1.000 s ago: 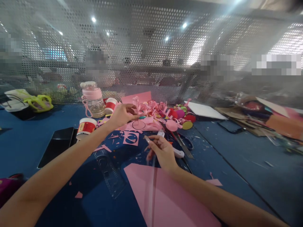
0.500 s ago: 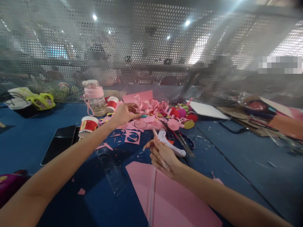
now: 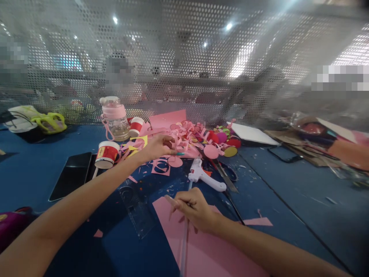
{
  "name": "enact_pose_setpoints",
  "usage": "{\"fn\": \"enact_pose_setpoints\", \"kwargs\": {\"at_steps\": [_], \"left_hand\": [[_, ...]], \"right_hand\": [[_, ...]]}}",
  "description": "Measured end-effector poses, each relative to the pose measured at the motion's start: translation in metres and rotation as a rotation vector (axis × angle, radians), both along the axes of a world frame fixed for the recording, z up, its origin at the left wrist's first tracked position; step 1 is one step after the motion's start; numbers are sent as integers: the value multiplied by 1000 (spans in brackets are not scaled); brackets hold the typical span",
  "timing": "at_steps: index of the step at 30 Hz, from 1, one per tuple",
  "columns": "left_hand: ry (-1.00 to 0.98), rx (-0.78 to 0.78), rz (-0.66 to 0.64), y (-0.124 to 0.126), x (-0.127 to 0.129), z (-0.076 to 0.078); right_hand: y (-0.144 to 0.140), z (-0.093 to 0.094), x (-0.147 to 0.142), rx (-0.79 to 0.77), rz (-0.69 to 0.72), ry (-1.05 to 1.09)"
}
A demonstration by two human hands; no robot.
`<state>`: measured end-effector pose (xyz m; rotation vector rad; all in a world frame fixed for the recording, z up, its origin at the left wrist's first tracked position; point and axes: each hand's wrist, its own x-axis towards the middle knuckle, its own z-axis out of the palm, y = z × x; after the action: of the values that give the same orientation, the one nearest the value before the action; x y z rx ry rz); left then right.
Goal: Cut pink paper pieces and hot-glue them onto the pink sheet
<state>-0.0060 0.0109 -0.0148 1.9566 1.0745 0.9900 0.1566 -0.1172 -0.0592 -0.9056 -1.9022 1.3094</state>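
Observation:
My left hand (image 3: 162,147) is closed in a pinch beside the heap of pink paper curls (image 3: 187,132). A pink paper circle (image 3: 175,161) hangs just below its fingertips, and a teal tip shows at the thumb side. Nearer to me, my right hand (image 3: 194,209) hovers over a large pink paper sheet (image 3: 213,250), fingers curled; a pale pointed tip sticks out, and I cannot make out whether it is a nail or a held thing. Behind it lies a white glue gun (image 3: 206,177), with a long translucent stick (image 3: 184,246) running from it across the sheet.
Scissors (image 3: 226,179) lie right of the glue gun. A clear plastic ruler (image 3: 137,211), a black phone (image 3: 72,173), two paper cups (image 3: 106,154) and a pink-lidded bottle (image 3: 115,119) stand or lie to the left. A perforated metal screen (image 3: 184,57) closes off the back.
My left hand has come slightly right and toward me, the paper circle moving with it. My right hand has dropped from near the glue gun to above the pink sheet, turning over.

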Motion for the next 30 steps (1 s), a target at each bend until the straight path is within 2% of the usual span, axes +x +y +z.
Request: {"fn": "enact_pose_setpoints", "kwargs": {"at_steps": [4,8,20,25,30], "left_hand": [[12,1,-32,2,5,-14],[18,13,-35,3,7,-23],[48,-8,-42,-1,8,-27],[16,-49,-94,3,6,-33],[29,-27,-88,4,7,-34]], "right_hand": [[1,2,0,19,98,-42],[3,1,0,72,111,-14],[4,-1,0,77,133,-70],[3,-1,-1,31,150,-50],[3,3,-1,15,160,-58]]}}
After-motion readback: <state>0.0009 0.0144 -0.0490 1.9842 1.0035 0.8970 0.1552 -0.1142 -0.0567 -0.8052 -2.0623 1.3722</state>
